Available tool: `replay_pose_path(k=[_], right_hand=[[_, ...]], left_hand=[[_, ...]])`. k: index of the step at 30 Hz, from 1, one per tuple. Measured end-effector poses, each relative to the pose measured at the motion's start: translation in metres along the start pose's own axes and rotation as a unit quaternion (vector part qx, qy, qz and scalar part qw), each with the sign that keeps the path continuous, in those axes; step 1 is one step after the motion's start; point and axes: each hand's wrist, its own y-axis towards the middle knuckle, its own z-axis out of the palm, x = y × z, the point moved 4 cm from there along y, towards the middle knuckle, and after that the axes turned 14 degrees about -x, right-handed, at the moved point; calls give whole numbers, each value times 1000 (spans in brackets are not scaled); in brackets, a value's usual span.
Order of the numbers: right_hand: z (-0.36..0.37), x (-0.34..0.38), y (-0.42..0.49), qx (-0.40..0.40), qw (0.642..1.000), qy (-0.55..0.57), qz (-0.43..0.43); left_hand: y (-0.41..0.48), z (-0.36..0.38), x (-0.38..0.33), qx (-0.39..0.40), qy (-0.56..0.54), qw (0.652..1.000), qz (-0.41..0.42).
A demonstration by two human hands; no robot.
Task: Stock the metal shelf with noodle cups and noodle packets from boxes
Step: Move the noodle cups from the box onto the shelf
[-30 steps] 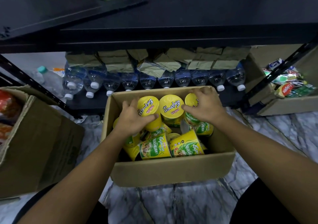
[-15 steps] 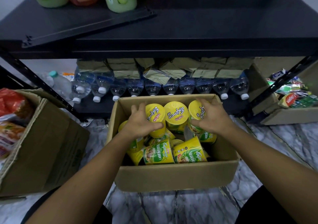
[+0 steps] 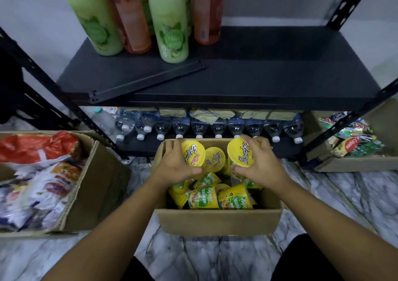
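Head view looks down on both hands inside an open cardboard box (image 3: 217, 222) that sits on the marbled floor (image 3: 215, 257), just in front of the metal shelf (image 3: 258, 75). The left hand (image 3: 174, 166) curls round a yellow-lidded noodle cup (image 3: 192, 154), thumb under its near edge. The right hand (image 3: 261, 166) clamps a second cup (image 3: 240, 154) the same way, its lid tilted toward the camera. A third cup (image 3: 215, 159) stands between the two held ones; whether either hand touches it is hard to tell. More cups (image 3: 215, 198) lie on their sides deeper in the box, partly covered by the wrists. Noodle packets (image 3: 43, 185) fill a side box (image 3: 97, 190) at the left, cut off by the frame edge. Juice bottles (image 3: 170, 28) stand at the shelf board's back left, their tops cut off. Water bottles (image 3: 200, 127) lie on the level beneath, their far ends hidden.
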Motion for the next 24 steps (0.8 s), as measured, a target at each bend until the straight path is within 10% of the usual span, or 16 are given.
replay_pose_path(k=[24], right_hand=[[-484, 314, -73, -68, 961, 269, -10]], left_hand=[[-138, -461, -327, -23, -55, 994, 93]])
